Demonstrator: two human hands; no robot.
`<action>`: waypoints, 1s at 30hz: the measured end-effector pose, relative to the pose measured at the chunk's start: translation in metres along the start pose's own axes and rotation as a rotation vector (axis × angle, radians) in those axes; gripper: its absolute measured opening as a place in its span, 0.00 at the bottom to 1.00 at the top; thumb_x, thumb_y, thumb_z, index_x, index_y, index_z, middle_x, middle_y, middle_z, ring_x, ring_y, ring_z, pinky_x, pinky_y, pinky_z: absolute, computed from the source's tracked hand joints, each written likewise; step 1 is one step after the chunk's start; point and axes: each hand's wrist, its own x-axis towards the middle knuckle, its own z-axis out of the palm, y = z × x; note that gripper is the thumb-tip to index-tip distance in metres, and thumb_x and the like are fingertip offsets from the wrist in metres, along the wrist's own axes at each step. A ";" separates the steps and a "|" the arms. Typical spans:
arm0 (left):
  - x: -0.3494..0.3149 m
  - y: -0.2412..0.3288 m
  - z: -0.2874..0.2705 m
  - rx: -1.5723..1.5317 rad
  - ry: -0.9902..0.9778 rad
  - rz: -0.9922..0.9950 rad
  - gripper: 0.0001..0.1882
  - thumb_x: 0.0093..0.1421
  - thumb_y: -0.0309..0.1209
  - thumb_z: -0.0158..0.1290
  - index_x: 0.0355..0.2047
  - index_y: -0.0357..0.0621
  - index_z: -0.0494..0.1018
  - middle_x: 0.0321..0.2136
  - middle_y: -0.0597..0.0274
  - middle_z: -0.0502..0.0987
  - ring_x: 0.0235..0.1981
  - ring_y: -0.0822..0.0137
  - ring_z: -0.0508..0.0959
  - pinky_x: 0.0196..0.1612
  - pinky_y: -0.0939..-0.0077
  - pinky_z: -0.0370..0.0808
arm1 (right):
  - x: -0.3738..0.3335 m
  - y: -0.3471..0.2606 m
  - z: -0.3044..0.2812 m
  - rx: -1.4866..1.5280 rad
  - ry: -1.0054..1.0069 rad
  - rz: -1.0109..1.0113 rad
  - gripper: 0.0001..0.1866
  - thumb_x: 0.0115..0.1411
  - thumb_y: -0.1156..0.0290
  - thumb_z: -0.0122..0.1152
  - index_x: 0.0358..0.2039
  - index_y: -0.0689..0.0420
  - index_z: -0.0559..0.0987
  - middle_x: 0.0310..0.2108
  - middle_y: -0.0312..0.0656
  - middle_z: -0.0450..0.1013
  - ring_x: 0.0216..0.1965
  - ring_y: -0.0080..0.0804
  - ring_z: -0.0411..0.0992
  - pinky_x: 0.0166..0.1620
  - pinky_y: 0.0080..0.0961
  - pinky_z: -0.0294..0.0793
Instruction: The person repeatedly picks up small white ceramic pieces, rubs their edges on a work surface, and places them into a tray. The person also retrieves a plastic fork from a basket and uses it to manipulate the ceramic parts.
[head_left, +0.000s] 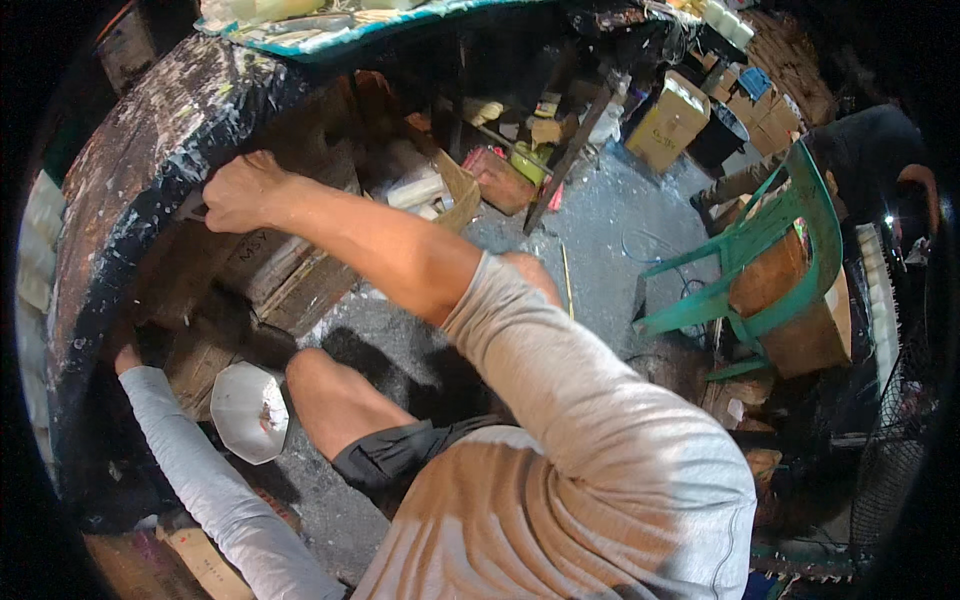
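Under the paint-stained workbench [130, 170] several containers are stored. A woven basket [455, 195] stands near the middle and holds some pale, roll-like objects; what exactly they are I cannot tell. Beside it to the right is a reddish box [497, 178], and behind that a small yellow-green container [527, 163], whose contents are too small to see. Further right on the dusty floor stands one tan cardboard box [668, 120], closed, just beside a black bin [722, 135]. Brown cardboard boxes [285, 275] are stacked under the bench near the person's knee [325, 385]; they appear closed. The right hand [243, 190] is closed into a fist against the underside edge of the workbench, and a thin dark object shows just at its left side, but if the hand really grips it I cannot tell. The left hand [128, 355], in a long grey sleeve, reaches down into the dark space under the bench, touching the brown boxes there; the fingers are hidden in shadow, so how far it is open cannot be seen. Close to this left arm, on the floor, lies one white octagonal dish [250, 410] with a few small reddish specks inside. I count one green plastic chair [765, 265], and one round wooden block [800, 310] that sits within the chair's frame. At the far right another person [870, 150] in dark clothes is bending down.
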 end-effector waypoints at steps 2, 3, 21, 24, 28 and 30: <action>0.000 0.000 -0.004 -0.005 0.017 -0.008 0.22 0.63 0.47 0.56 0.49 0.44 0.79 0.53 0.46 0.78 0.52 0.47 0.79 0.56 0.54 0.73 | -0.023 0.004 0.001 -0.167 0.296 -0.198 0.13 0.49 0.62 0.65 0.28 0.60 0.82 0.32 0.56 0.77 0.34 0.59 0.77 0.42 0.52 0.73; -0.001 0.000 -0.005 -0.007 0.016 -0.009 0.22 0.63 0.47 0.56 0.49 0.44 0.79 0.54 0.46 0.78 0.52 0.47 0.79 0.56 0.54 0.72 | -0.031 0.004 0.003 -0.220 0.409 -0.248 0.11 0.48 0.64 0.67 0.28 0.57 0.79 0.31 0.53 0.74 0.32 0.55 0.75 0.40 0.50 0.70; -0.001 0.006 -0.023 -0.004 -0.001 -0.008 0.27 0.65 0.52 0.52 0.55 0.47 0.75 0.58 0.45 0.74 0.57 0.46 0.75 0.62 0.53 0.67 | 0.037 0.060 0.005 0.161 -0.339 0.220 0.21 0.58 0.62 0.67 0.48 0.62 0.82 0.49 0.65 0.77 0.50 0.53 0.79 0.53 0.46 0.77; -0.003 0.007 -0.024 -0.008 -0.011 -0.006 0.28 0.65 0.53 0.51 0.56 0.47 0.74 0.59 0.45 0.74 0.58 0.46 0.75 0.62 0.52 0.67 | 0.043 0.080 -0.005 0.165 -0.380 0.255 0.22 0.58 0.62 0.67 0.49 0.62 0.81 0.50 0.65 0.76 0.50 0.53 0.78 0.53 0.46 0.76; -0.009 0.009 -0.028 -0.008 -0.012 -0.015 0.29 0.65 0.54 0.50 0.58 0.47 0.73 0.60 0.45 0.73 0.59 0.46 0.74 0.64 0.52 0.65 | 0.048 0.087 -0.026 0.160 -0.435 0.281 0.24 0.57 0.61 0.68 0.51 0.62 0.80 0.52 0.64 0.76 0.51 0.53 0.78 0.54 0.46 0.76; -0.011 0.012 -0.029 -0.012 -0.018 -0.012 0.30 0.65 0.55 0.50 0.59 0.48 0.72 0.61 0.45 0.72 0.59 0.46 0.74 0.64 0.52 0.65 | 0.030 0.077 -0.039 0.140 -0.441 0.284 0.25 0.57 0.61 0.69 0.51 0.62 0.80 0.52 0.63 0.76 0.52 0.53 0.78 0.55 0.46 0.75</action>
